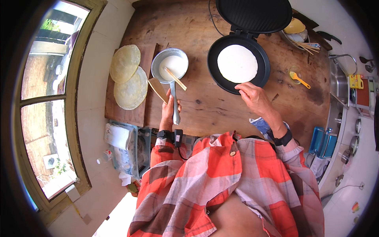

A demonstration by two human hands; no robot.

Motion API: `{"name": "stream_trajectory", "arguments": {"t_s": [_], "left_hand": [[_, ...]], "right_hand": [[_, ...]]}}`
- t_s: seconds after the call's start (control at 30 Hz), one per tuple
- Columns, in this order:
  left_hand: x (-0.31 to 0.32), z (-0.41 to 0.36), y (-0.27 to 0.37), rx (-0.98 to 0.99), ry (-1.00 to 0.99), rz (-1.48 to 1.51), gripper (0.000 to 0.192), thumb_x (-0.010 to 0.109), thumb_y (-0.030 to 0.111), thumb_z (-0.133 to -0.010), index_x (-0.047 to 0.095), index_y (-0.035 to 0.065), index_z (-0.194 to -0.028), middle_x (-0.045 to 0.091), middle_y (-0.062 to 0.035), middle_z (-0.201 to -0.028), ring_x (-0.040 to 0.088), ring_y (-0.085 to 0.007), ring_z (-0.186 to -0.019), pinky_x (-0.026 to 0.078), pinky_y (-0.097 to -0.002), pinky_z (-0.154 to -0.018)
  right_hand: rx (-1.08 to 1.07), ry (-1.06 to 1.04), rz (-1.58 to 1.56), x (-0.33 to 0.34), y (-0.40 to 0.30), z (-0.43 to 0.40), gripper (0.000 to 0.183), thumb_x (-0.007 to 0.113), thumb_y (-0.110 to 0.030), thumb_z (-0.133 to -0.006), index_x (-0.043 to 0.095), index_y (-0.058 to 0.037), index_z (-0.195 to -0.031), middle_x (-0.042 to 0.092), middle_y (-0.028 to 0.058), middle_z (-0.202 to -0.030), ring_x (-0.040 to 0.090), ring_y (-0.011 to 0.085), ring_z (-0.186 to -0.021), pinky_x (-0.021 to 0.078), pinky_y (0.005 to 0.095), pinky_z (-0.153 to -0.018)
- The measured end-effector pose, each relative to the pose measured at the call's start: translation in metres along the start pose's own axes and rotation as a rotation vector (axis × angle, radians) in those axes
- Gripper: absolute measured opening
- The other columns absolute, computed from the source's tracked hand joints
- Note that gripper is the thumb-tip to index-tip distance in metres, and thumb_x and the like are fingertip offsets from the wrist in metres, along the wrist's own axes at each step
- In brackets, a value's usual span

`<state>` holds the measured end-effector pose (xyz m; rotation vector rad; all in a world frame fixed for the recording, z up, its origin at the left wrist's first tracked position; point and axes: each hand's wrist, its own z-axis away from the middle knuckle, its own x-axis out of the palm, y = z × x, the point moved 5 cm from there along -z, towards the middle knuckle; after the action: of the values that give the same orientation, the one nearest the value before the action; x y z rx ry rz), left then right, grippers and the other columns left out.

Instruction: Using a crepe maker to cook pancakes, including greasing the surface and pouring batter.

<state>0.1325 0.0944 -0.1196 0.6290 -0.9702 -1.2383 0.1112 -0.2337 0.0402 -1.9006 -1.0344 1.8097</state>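
Note:
My left hand [168,111] grips a wooden spatula [159,90]. The metal handle of a saucepan [154,69] crosses the same hand; whether my fingers close on it too, I cannot tell. Inside the saucepan is white batter [171,63], with wooden chopsticks [176,79] leaning in it. My right hand [254,97] is at the near rim of a black electric griddle [213,72], fingertips drawn together. What they touch or pinch there cannot be made out. A round white pancake [237,63] lies in the griddle, under its raised ribbed lid [254,14].
Two flat pancakes [130,91] overlap on a wooden board [127,114] at the left. On the wooden table [201,109], a yellow brush [300,80] rests in a small glass bowl [291,71]. Chopsticks [309,46] stick out beyond, near a sink [339,80].

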Motion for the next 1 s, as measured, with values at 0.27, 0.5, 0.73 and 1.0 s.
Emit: {"name": "stream_trajectory", "arguments": {"t_s": [0.27,0.5,0.73,1.0], "left_hand": [[-0.032,0.003,-0.003,-0.049,0.112,-0.014,0.059,0.043,0.046,-0.095,0.028,0.0148,-0.143,0.053,-0.018,-0.125,0.054,-0.027,-0.113,0.047,-0.0388,-0.087],[-0.039,0.056,0.073,0.313,0.436,-0.172,0.057,0.035,0.045,-0.097,0.041,0.0041,-0.136,0.046,-0.012,-0.137,0.038,-0.0222,-0.131,0.029,-0.0396,-0.104],[0.142,0.077,0.129,0.223,-0.2,0.296,0.064,0.028,0.053,-0.096,0.032,0.0085,-0.142,0.042,-0.0126,-0.139,0.037,-0.0231,-0.13,0.031,-0.0396,-0.103],[0.255,0.082,0.103,-0.041,-0.608,0.574,0.066,0.022,0.058,-0.095,0.023,0.0159,-0.146,0.039,-0.0172,-0.139,0.039,-0.0315,-0.127,0.036,-0.0438,-0.105]], "right_hand": [[0.037,0.034,-0.04,-0.01,0.011,0.003,0.015,0.056,-0.004,-0.085,0.062,-0.0014,-0.098,0.065,0.014,-0.092,0.063,0.0312,-0.08,0.0506,0.0364,-0.07],[0.069,0.141,-0.199,-0.036,0.017,0.004,0.017,0.056,-0.001,-0.085,0.063,-0.0022,-0.102,0.066,0.0113,-0.09,0.066,0.021,-0.075,0.0519,0.0281,-0.066],[-0.046,0.025,-0.553,-0.029,-0.047,-0.01,0.032,0.06,0.002,-0.084,0.06,-0.0064,-0.114,0.065,0.0052,-0.095,0.064,0.0111,-0.081,0.0528,0.0227,-0.07],[-0.36,0.167,-0.256,-0.036,-0.085,-0.012,0.046,0.079,-0.011,-0.066,0.06,-0.0055,-0.107,0.06,0.008,-0.097,0.06,0.0214,-0.085,0.0505,0.0287,-0.069]]}}
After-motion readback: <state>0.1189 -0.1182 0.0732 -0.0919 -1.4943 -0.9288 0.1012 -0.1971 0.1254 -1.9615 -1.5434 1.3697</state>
